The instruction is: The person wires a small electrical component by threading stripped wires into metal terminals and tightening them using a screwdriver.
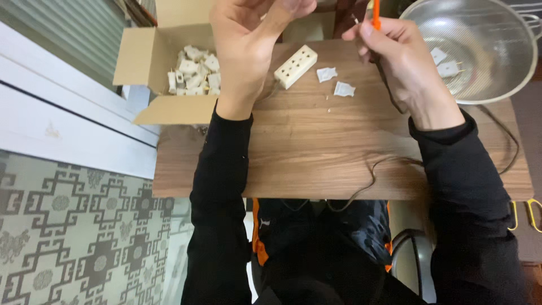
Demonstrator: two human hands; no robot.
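Off the bench's far left corner sits an open cardboard box heaped with small cream plastic plug parts. Just right of it the left hand is raised over the bench, its fingers curled together near the top of the view; they seem to pinch something small, but I cannot tell what, since the tips run out of sight. Under that hand, toward the far edge, lies a cream multi-socket block, and just beside it two loose white plug shells rest flat on the wood. Further right, the right hand has its fingers closed around the orange handle of a slim screwdriver, held upright close to the left hand. A thin dark cord trails across the near right part of the bench. At the far right corner a metal strainer bowl holds a couple more white plug pieces.

The shells look light, hard and a bit slippery, likely brittle at thin edges; I'd judge they are best pinched by their flat sides. The screwdriver is stiff and light, safest gripped at the handle.
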